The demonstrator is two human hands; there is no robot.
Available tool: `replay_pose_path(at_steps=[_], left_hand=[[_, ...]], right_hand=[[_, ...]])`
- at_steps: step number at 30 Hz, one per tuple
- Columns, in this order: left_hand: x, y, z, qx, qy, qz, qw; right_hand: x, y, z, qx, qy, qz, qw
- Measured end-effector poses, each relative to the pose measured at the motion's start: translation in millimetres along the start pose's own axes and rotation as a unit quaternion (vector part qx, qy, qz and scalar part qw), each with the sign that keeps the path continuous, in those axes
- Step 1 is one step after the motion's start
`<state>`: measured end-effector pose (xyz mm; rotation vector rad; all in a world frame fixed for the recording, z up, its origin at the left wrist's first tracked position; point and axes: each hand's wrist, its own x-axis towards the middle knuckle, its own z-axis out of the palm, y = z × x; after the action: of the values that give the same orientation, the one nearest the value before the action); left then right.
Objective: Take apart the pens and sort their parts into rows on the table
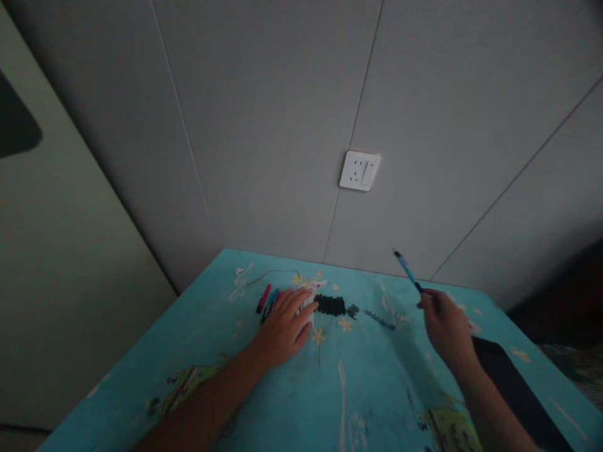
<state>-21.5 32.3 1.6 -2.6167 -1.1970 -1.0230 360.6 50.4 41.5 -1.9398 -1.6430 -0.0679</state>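
Observation:
My left hand (286,328) lies on the table with its fingers spread, over a small white piece (308,309) that looks like paper or card. Under and beside its fingertips are several slim markers (267,302), the outermost one pink and black (264,299). To the right of the fingers is a dense black patch (330,305) with a wavy edge; whether it is drawn or made of small objects, I cannot tell. Raised above the table on the right, my right hand (443,320) grips a teal marker (407,270) near one end, its dark far end pointing up and left.
A turquoise patterned cover (301,402) spreads over the table, with dark scribbles (379,320) near the middle. A flat black object (513,389) lies beside my right forearm. The grey wall (264,157) behind carries a white socket (360,171). A pale panel (70,263) stands at left.

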Motion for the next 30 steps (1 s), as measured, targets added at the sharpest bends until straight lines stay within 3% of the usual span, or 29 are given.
replay_pose_path(at_steps=[4,7,10,12,17,21,26,30], left_hand=[[0.2,20.8,-10.0,-0.023,0.044,0.057,0.997],[-2.7,29.0,-11.0,-0.011,-0.028,0.070,0.997],[-7.0,30.8,-3.1,0.010,-0.134,0.067,0.989],[-9.5,31.5,3.3,0.021,-0.161,0.074,0.984],[-13.7,35.4,7.1,0.005,-0.176,0.063,0.982],[-14.6,31.7,0.6,-0.019,-0.195,0.070,0.978],[-13.7,24.5,-5.5,-0.019,-0.196,0.084,0.977],[-13.5,22.3,-5.2,0.008,-0.176,0.074,0.982]], right_hand=[[-68.1,-105.4,26.4,0.190,-0.123,-0.167,0.960],[-101.1,-142.4,39.7,0.232,-0.150,-0.220,0.936],[-114.0,-137.5,48.3,0.189,-0.164,-0.243,0.937],[-116.4,-125.0,52.6,0.155,-0.165,-0.243,0.943],[-118.0,-111.0,59.1,0.187,-0.186,-0.234,0.936],[-120.8,-116.1,60.5,0.159,-0.146,-0.268,0.939],[-118.9,-120.9,49.2,0.189,-0.143,-0.324,0.916],[-115.9,-120.4,43.7,0.242,-0.169,-0.282,0.913]])
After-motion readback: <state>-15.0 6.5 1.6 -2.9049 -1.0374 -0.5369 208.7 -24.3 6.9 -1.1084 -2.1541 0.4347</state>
